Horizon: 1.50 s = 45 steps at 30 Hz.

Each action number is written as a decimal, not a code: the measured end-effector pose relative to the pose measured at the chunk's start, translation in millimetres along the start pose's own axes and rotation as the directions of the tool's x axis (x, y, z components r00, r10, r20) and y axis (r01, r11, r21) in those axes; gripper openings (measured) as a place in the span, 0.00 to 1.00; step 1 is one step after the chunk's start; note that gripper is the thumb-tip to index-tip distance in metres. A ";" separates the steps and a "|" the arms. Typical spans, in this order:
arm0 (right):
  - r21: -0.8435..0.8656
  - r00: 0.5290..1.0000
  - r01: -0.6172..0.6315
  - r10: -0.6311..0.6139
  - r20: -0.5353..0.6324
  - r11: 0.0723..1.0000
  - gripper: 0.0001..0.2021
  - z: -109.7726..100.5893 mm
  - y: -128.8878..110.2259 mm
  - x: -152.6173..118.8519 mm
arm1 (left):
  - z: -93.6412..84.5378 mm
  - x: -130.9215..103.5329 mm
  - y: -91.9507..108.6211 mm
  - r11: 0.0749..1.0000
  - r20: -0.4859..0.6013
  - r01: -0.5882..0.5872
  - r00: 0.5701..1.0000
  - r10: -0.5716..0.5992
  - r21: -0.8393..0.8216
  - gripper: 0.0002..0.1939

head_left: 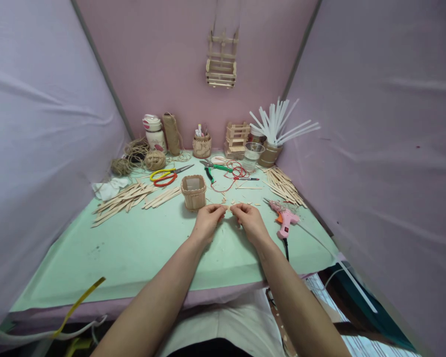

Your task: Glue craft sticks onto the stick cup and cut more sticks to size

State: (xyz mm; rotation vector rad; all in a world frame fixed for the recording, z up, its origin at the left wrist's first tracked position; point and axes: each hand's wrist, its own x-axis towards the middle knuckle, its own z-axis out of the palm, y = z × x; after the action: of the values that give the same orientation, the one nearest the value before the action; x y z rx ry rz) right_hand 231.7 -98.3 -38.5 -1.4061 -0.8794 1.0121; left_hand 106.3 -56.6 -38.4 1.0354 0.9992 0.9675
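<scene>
Near the middle of the green table, my left hand (209, 219) and my right hand (248, 220) face each other, fingertips almost touching. Both are closed in a pinch on a small piece of wood (228, 208) that shows between them. Just behind and left of my left hand stands a small wooden-stick basket (194, 192), upright with its opening up. Tiny wood scraps (224, 200) lie behind the hands. To the right of my right hand, a pink glue gun (286, 218) lies on its side.
Scissors (166, 176), green-handled pliers (209, 173) and red cord (239, 172) lie behind. Wooden sticks (124, 200) are piled left, more (284, 185) right. Twine balls, a bottle (155, 135), a clear cup (252, 156) and glue sticks (275, 121) stand at the back.
</scene>
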 end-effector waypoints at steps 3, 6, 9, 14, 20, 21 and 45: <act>-0.002 1.000 0.004 -0.004 -0.002 1.000 0.13 1.1 1.1 -0.1 | 0.3 0.5 -1.6 1.000 0.000 -0.005 1.000 0.005 -0.014 0.15; -0.004 1.000 0.009 -0.009 -0.026 1.000 0.13 3.6 2.0 -0.2 | 1.6 0.6 -3.2 0.998 -0.009 -0.003 1.000 0.003 -0.061 0.14; -0.010 0.999 0.019 -0.019 -0.051 1.000 0.13 6.1 1.4 -0.8 | 3.4 0.1 -4.4 0.994 -0.019 -0.009 1.000 0.007 -0.105 0.14; -0.016 0.998 0.029 -0.030 -0.060 0.999 0.13 7.0 -0.1 -2.3 | 5.0 -1.4 -4.0 0.990 -0.021 -0.007 1.000 0.004 -0.144 0.13; -0.012 0.998 0.033 -0.034 -0.059 0.999 0.13 6.0 0.5 -2.5 | 4.5 -0.8 -4.7 0.988 -0.015 0.012 1.000 -0.015 -0.152 0.11; -0.012 0.998 0.033 -0.033 -0.060 0.999 0.13 6.1 0.4 -2.5 | 4.6 -0.6 -5.0 0.987 -0.017 0.016 1.000 -0.019 -0.159 0.11; 0.019 0.996 0.048 -0.046 -0.071 0.999 0.12 7.2 0.6 -4.1 | 5.8 -2.5 -3.3 0.989 -0.059 -0.042 0.998 0.034 -0.139 0.15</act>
State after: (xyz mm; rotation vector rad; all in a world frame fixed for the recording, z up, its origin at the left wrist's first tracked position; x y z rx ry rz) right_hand 223.4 -99.6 -38.6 -1.3891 -0.8439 0.9283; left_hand 111.7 -61.0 -39.9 0.9176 0.9465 1.0875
